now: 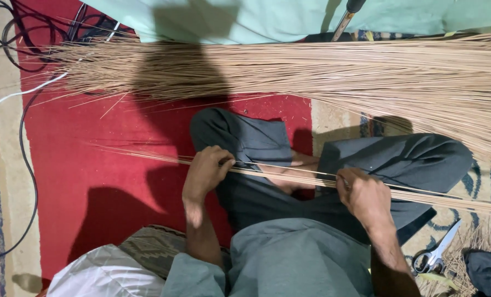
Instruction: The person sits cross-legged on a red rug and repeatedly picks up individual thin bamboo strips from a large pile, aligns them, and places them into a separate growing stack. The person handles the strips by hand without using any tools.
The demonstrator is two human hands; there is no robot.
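Note:
I sit cross-legged on a red carpet [91, 181] in dark grey trousers. Across my lap lies a thin bundle of long tan sticks [289, 175], running from the left over my knees to the right edge. My left hand [206, 171] is closed around the bundle near its left part. My right hand [366, 195] pinches the same sticks farther right, above my right knee. The sticks' thin tips fan out to the left over the carpet.
A big pile of the same tan sticks [322, 74] lies across the floor ahead of me. Scissors [436, 256] lie on the patterned rug at lower right. Black and white cables [20, 110] run along the left. A white plastic bag [105, 275] sits by my left elbow.

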